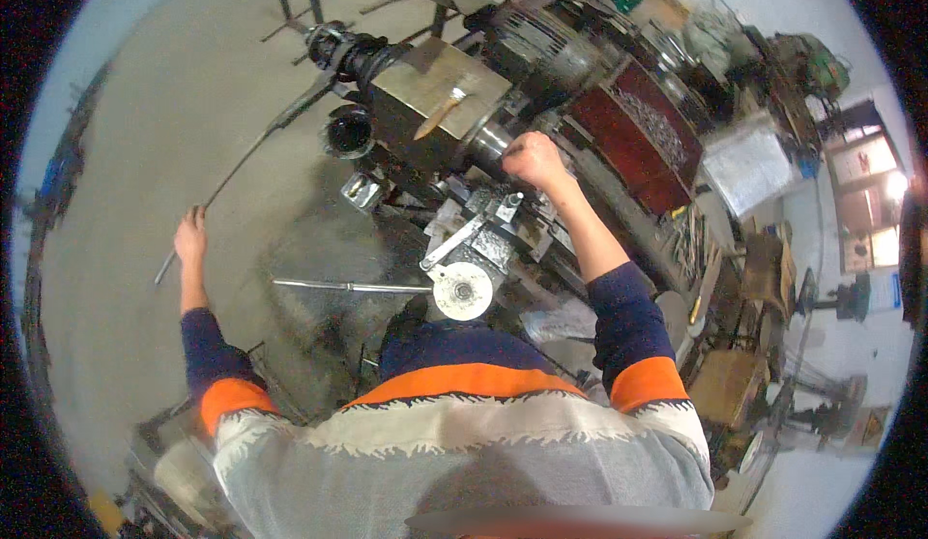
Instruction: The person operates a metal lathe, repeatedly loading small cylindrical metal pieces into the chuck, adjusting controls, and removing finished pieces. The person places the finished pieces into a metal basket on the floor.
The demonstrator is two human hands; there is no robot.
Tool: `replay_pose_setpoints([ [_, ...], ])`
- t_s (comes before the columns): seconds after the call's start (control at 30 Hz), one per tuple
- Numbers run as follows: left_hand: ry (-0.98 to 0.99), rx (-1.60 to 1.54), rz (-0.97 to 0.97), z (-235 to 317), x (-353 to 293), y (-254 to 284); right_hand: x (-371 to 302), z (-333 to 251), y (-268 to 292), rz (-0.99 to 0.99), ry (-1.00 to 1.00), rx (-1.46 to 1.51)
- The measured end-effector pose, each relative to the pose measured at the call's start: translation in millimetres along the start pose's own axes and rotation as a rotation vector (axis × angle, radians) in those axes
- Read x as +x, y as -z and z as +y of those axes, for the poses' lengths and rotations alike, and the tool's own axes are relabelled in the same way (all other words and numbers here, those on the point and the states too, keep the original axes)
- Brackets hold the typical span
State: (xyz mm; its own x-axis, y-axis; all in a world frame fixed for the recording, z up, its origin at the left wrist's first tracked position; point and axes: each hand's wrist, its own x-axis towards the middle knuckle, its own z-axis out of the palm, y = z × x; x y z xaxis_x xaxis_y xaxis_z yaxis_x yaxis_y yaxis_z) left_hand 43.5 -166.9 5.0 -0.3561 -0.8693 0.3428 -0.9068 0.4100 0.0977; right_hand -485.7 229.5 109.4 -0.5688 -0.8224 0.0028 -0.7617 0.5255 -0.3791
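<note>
- White round disc (464, 291) is sitting close at twelve o'clock
- Left hand (190, 234) is wrapping around the long metal bar (232, 175) at ten o'clock
- Right hand (534, 162) is curling tight towards one, by the shiny cylinder (491, 141); any pinching I cannot tell
- Brush (440, 116) is lying beyond, at twelve
- Both hands are seemingly mid-work; what is remaining isn't showing

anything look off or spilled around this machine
The oddest thing is a wooden-handled brush lying loose and slanted on the metal housing near the right hand. A dark patch marks the pale floor beside the machine; stain or shadow, I can't tell. Nothing looks clearly damaged.
</note>
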Motion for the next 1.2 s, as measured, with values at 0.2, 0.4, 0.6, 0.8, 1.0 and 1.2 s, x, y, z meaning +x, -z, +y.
replay_pose_setpoints([
  [0.2,0.275,-0.063,-0.245,112,-92,54,9,22,-17,0.008,0.032,-0.033],
  [0.4,0.136,-0.104,-0.197,159,-146,67,0,14,-8,0.019,0.065,-0.110],
  [0.6,-0.090,-0.591,-0.244,236,-116,136,-65,-5,32,0.270,0.459,0.278],
  [0.8,-0.099,-1.576,-0.933,402,-126,139,-117,-49,27,0.310,0.620,0.477],
  [1.0,0.044,-1.940,-1.394,478,-159,113,-139,-26,14,0.520,0.516,0.377],
  [1.2,-0.205,-1.711,-1.304,481,-151,119,-151,-31,28,0.462,0.486,0.236],
])
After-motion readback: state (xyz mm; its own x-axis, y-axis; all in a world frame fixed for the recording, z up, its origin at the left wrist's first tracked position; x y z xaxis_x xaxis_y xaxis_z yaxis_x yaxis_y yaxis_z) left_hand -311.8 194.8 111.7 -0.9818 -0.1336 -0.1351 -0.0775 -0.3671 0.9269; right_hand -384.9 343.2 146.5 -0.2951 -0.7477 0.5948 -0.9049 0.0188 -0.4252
